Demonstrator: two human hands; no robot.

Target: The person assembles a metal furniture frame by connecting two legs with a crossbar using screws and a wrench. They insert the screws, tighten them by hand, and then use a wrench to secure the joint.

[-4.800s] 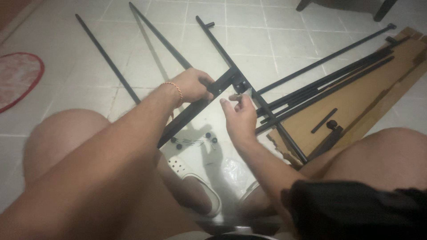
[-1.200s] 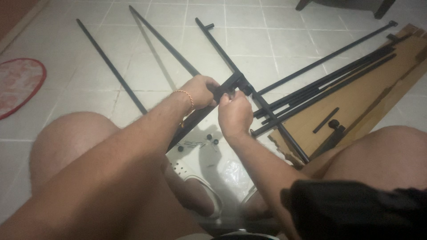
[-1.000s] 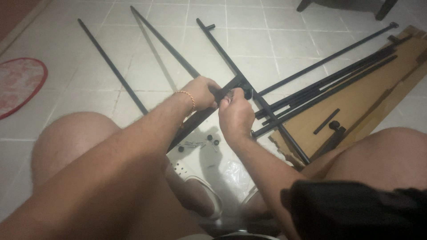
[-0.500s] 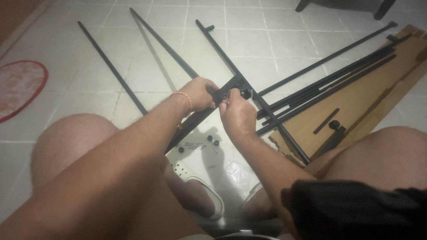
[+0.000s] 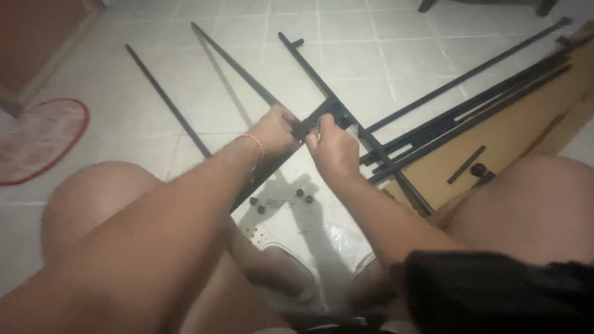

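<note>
Both hands meet at one joint: the left hand [image 5: 277,131] grips a black metal crossbar [image 5: 312,117], and the right hand [image 5: 331,146] pinches closed at its junction with a long black metal rail [image 5: 309,62]. Assembly looks early, with loose black rods [image 5: 470,105] on the brown cardboard sheet [image 5: 526,130] and small black fasteners [image 5: 303,196] unused on the tiled floor [image 5: 383,37].

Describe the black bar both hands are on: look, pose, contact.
The black bar is a flat, dark strip that looks like painted metal, slanting from the lower left up toward the right, raised a little over the tile floor. Its upper end meets a long black rod at a joint, partly hidden by fingers. The left hand grips it just below that joint; the right hand pinches at the joint itself. Its lower end disappears behind the left forearm. Small black screws lie beneath it.
</note>
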